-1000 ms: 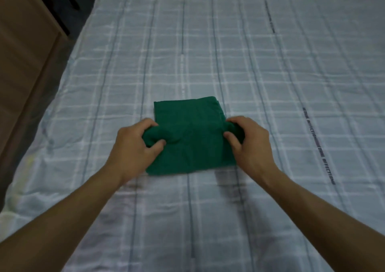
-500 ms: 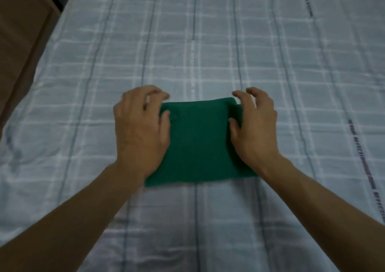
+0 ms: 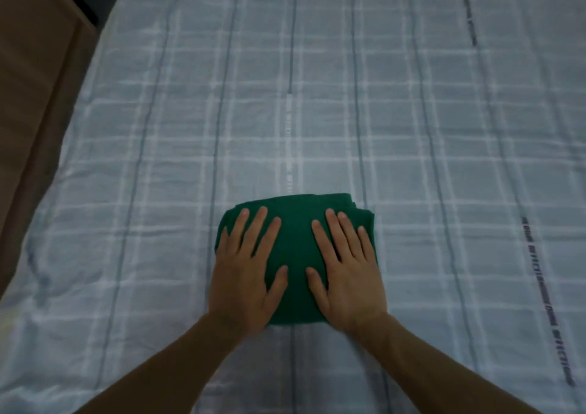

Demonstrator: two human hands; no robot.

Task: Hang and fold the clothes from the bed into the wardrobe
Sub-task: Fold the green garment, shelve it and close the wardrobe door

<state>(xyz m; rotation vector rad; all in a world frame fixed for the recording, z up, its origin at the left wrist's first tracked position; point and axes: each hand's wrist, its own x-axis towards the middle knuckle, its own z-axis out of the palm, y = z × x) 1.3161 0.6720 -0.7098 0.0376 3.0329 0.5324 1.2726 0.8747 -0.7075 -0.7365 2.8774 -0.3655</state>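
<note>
Folded dark green cloth garment (image 3: 298, 255) on pale blue checked bed sheet (image 3: 412, 128), left hand (image 3: 247, 274) and right hand (image 3: 347, 274) flat on it, fingers straight and spread, gripping nothing, brown wooden furniture (image 3: 35, 96) left of garment

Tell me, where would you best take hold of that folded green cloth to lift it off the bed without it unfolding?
Probably by its left and right edges, one hand from each side, fingers slid under, thumbs on top. The green cloth lies flat on the bed in stacked layers, loose ends showing at its far right corner; pinching the whole stack should keep it folded.
</note>
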